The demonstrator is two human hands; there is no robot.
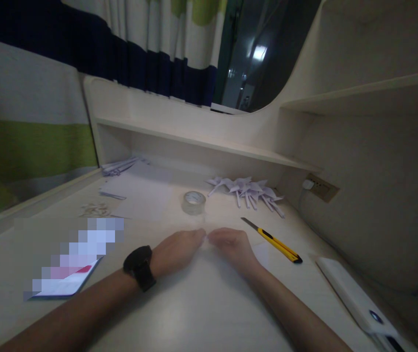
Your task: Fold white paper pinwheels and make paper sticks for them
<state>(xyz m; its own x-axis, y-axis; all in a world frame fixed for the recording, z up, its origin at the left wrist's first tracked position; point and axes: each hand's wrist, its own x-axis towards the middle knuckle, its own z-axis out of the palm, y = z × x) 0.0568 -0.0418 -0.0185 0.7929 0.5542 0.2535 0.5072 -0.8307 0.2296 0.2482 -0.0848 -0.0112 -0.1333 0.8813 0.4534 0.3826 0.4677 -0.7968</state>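
Observation:
My left hand (pixel 178 251), with a black watch on its wrist, and my right hand (pixel 231 246) rest on the pale desk (pixel 201 303), fingertips meeting at the middle. Both hands have their fingers curled and pinch a small pale piece of paper (pixel 206 238) between them; most of it is hidden. A sheet of white paper (pixel 262 254) lies under my right hand. Just beyond the fingertips stands a roll of clear tape (pixel 194 202). A yellow utility knife (pixel 273 240) with its blade out lies to the right of my right hand.
Several folded paper cranes (pixel 249 191) sit at the back right. Paper sheets (pixel 139 193) and paper strips (pixel 118 166) lie at the back left. A phone (pixel 65 281) lies at the left. A white power bank (pixel 356 298) lies at the right, a wall socket (pixel 321 187) above.

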